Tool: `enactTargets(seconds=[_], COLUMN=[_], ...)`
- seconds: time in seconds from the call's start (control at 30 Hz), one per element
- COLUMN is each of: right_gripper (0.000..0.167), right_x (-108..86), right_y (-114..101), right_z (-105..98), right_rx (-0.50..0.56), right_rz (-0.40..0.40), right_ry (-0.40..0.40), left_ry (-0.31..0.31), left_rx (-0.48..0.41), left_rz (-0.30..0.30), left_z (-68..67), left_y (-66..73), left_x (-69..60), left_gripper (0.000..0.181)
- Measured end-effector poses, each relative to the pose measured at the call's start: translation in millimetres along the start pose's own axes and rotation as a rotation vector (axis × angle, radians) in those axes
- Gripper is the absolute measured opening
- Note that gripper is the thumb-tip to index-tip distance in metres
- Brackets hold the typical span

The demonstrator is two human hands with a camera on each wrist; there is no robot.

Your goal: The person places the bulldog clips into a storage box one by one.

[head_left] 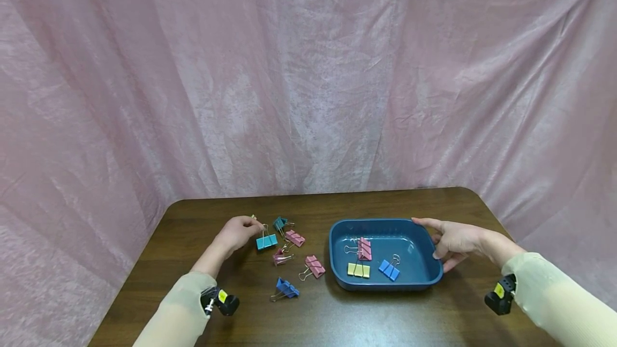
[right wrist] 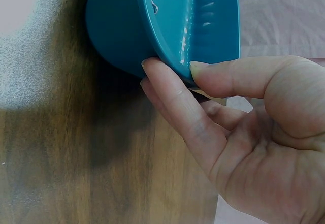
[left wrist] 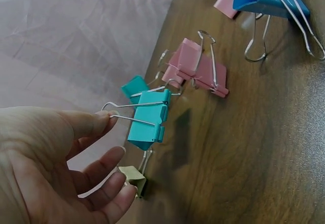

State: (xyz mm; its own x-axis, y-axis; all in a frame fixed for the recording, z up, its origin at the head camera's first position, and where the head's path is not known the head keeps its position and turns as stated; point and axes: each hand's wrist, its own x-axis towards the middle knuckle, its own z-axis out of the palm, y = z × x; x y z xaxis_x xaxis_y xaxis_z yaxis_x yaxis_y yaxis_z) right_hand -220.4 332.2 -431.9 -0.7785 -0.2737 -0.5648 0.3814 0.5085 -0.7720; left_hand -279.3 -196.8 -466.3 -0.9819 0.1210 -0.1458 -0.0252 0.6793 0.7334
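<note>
The left hand (head_left: 239, 233) pinches a teal binder clip (head_left: 266, 241) by its wire handle; in the left wrist view the teal clip (left wrist: 148, 118) hangs from thumb and finger above the table, the other fingers loosely bent. Around it lie another teal clip (head_left: 280, 223), pink clips (head_left: 295, 238) and, near the fingers, a yellow clip (left wrist: 133, 177). The right hand (head_left: 455, 241) grips the right end of a blue tray (head_left: 385, 286), thumb on the rim (right wrist: 147, 26) and fingers outside. Inside the tray are a pink clip (head_left: 364, 249), a yellow clip (head_left: 359, 270) and a blue clip (head_left: 389, 270).
More clips lie on the brown wooden table (head_left: 308, 325) between left hand and tray: a pink one (head_left: 315, 266) left of the tray and a blue one (head_left: 287, 287) nearer the front. Pink draped cloth (head_left: 308, 79) stands behind the table's back edge.
</note>
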Motion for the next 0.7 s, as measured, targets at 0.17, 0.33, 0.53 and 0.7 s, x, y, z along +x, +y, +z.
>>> enactTargets(seconds=[0.17, 0.33, 0.53, 0.7], right_gripper=[0.106, 0.106, 0.107, 0.108], right_x=[-0.4, -0.9, -0.8, -0.9], right_y=[0, 1, 2, 2], right_z=[1, 1, 0, 0], right_rx=[0.000, 0.004, 0.012, 0.017], right_rz=[0.002, 0.004, -0.003, -0.002], right_ry=[0.008, 0.010, 0.002, -0.002], left_ry=[-0.002, 0.005, 0.014, 0.014], left_rx=[-0.010, -0.011, -0.003, 0.010], left_rz=[0.017, 0.017, 0.030, 0.042], left_z=[-4.2, -9.4, -14.3, -15.8], left_y=[4.0, 12.0, 22.4, 28.7], left_x=[-2.2, -6.0, -10.3, -12.5], left_gripper=[0.020, 0.021, 0.020, 0.019])
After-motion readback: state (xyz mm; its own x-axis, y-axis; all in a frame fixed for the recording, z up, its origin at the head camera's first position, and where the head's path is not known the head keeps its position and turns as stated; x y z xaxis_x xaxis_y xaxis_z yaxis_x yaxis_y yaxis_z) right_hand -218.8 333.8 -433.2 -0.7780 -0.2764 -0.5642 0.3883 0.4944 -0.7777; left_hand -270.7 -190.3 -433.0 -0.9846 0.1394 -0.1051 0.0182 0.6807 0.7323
